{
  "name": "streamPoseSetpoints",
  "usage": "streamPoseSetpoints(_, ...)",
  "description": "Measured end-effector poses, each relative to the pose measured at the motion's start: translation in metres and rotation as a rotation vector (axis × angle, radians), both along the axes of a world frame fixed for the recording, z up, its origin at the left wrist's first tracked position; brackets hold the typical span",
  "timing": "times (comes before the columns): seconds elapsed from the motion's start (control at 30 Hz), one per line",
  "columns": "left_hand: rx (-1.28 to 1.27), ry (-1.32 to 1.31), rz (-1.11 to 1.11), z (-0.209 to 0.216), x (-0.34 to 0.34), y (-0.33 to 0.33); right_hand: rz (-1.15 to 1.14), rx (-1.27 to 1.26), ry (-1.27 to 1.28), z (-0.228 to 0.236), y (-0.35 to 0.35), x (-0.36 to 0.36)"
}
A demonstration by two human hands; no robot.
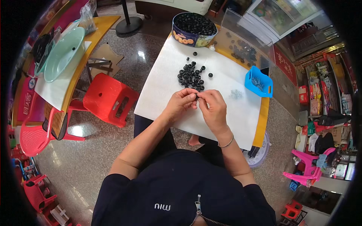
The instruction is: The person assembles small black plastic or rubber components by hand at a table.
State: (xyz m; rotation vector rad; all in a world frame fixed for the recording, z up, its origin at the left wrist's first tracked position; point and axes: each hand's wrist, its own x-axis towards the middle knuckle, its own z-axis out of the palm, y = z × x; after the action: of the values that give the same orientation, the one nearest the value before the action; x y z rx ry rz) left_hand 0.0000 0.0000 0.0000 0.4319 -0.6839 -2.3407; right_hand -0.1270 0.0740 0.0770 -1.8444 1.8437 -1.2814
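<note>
Both hands are pulled in together over the near-middle of the white-covered counter point(166, 94). The left hand point(181, 102) and right hand point(213, 109) meet at the fingertips, and there's a small black ring point(197, 95) pinched right between them, so the fingers of both hands are closed on that one little piece. It's tiny, so can't really tell how it's turned. Just beyond the hands, a bit farther out, sits a loose pile of black rings point(191, 76) scattered on the white sheet, a few strays rolling off toward the far side. At the far edge there's a round tin point(193, 35) heaped with more of the same black rings. Off to the right is a small blue basket point(258, 81) with little metal bits in it, and a small heap of metal bits point(236, 93) lies on the sheet between the basket and the right hand. Right wrist has a thin bangle point(226, 142). Left of the counter, down on the floor, is a red plastic stool point(109, 98).
</note>
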Motion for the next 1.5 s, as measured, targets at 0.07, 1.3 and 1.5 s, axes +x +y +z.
streamPoseSetpoints(0.07, -0.049, -0.047, 0.038, 0.002, -0.001, 0.001, 0.028, -0.095, 0.163, 0.001, -0.002, 0.0)
streamPoseSetpoints(1.3, -0.053, -0.112, -0.083, 0.0, 0.002, -0.002, 0.108, -0.075, -0.155, -0.018, 0.005, -0.012)
streamPoseSetpoints(1.5, -0.031, -0.088, -0.084, -0.002, 0.003, -0.004, 0.09, -0.065, -0.128, -0.015, 0.005, -0.01)
